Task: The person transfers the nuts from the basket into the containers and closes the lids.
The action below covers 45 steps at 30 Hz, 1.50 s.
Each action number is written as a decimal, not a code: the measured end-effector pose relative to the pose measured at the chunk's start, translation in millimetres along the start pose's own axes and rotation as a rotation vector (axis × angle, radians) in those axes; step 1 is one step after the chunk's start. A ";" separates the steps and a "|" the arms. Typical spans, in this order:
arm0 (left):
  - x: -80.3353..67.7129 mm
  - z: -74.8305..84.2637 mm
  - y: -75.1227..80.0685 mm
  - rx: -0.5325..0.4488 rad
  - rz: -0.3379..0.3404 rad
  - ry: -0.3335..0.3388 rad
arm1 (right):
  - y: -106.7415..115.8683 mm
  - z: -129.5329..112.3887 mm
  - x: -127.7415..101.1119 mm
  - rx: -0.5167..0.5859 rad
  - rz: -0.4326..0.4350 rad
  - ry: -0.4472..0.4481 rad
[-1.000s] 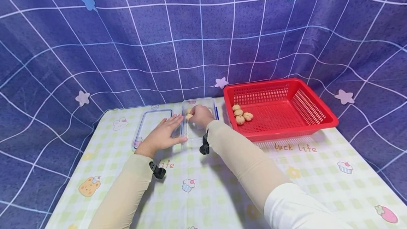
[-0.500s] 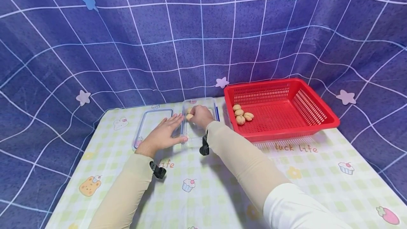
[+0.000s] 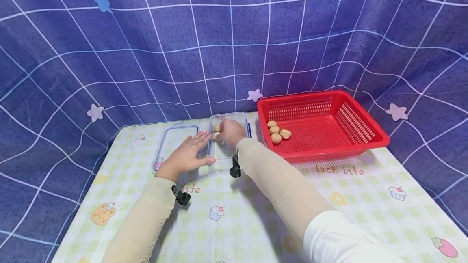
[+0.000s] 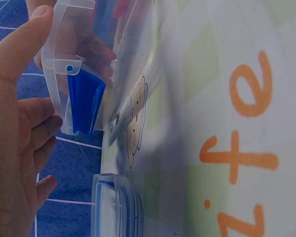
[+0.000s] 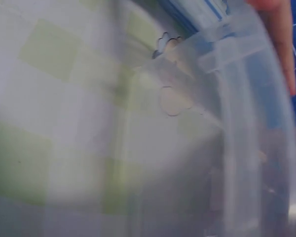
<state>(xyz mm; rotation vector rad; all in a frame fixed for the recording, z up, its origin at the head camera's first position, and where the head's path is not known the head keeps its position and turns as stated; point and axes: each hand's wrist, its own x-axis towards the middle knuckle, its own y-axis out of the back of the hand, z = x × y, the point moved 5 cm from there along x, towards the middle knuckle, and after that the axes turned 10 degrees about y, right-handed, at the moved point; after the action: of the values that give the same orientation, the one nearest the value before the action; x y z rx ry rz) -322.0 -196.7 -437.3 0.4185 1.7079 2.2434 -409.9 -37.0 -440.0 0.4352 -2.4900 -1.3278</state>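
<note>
In the head view, my right hand (image 3: 232,133) reaches down into a clear plastic container (image 3: 226,156) with blue latches, pinching a pale walnut (image 3: 217,136) at its fingertips. Just behind that one, another walnut (image 3: 216,128) is partly covered by the hand. My left hand (image 3: 188,153) lies with straight, spread fingers and touches the container's left side. The left wrist view shows its thumb and fingers against the container wall beside a blue latch (image 4: 84,101). In the right wrist view, the container's wall (image 5: 241,148) blurs the view and the right fingers are hidden.
A clear lid (image 3: 175,137) with a blue seal lies left of the container, partly under the left hand. To the right stands a red basket (image 3: 329,155) with several walnuts (image 3: 275,129) in its left end. A blue curtain (image 3: 164,52) hangs behind the table.
The walnut at my right fingertips has shifted slightly toward the near side of the container, and the fingers have moved a little. My left hand has stayed in place.
</note>
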 end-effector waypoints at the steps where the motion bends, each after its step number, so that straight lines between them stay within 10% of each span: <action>1: 0.7 -0.3 -0.6 0.004 0.000 -0.001 | 3.1 -0.1 -0.1 -0.005 0.011 -0.004; 22: 3.6 -3.7 -0.1 0.034 -0.013 0.003 | 128.7 -7.3 -12.5 0.046 0.122 0.046; 45: 2.7 -5.4 -6.1 -0.019 0.004 -0.005 | 184.6 99.2 -73.6 0.298 0.198 -0.077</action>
<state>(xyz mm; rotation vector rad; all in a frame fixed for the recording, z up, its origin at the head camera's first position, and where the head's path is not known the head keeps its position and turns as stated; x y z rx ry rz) -326.3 -198.9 -444.5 0.4231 1.6837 2.2580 -404.6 164.4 -346.3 0.1943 -2.7227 -0.9189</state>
